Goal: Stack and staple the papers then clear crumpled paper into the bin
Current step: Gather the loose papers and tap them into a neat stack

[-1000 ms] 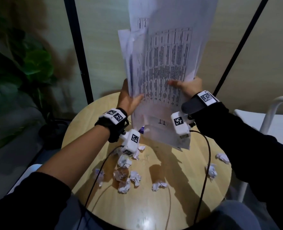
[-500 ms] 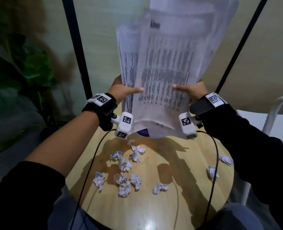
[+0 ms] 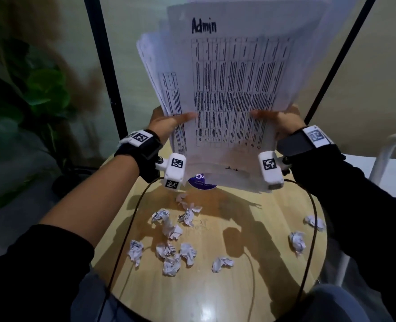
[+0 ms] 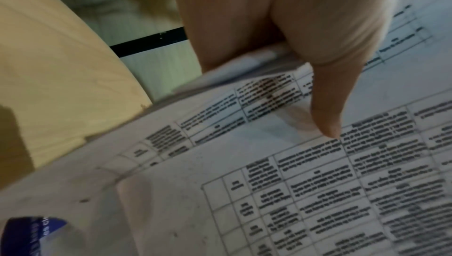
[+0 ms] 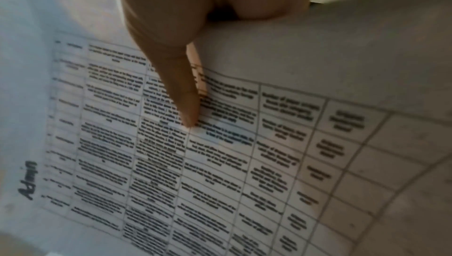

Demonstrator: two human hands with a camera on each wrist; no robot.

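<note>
A loose stack of printed papers [image 3: 229, 89], its top sheet marked "Admin", stands upright above the round wooden table [image 3: 239, 287]. My left hand [image 3: 169, 123] grips its left edge, thumb on the front sheet [image 4: 325, 109]. My right hand [image 3: 280, 120] grips the right edge, thumb pressed on the papers [image 5: 188, 103]. The sheets are fanned unevenly at the left. Several crumpled paper balls [image 3: 169, 252] lie on the table below, with two more [image 3: 297, 241] at the right. No stapler or bin is in view.
A dark blue round object [image 3: 200, 183] lies on the table, partly hidden under the papers. A white chair [image 3: 392, 163] stands to the right. A green plant [image 3: 29, 98] fills the left. Black frame bars [image 3: 104, 66] cross the wall behind. Cables hang from both wrists.
Both hands have turned the paper stack from tilted to squarely upright and raised it a little; the "Admin" sheet now faces me. The crumpled balls have not moved.
</note>
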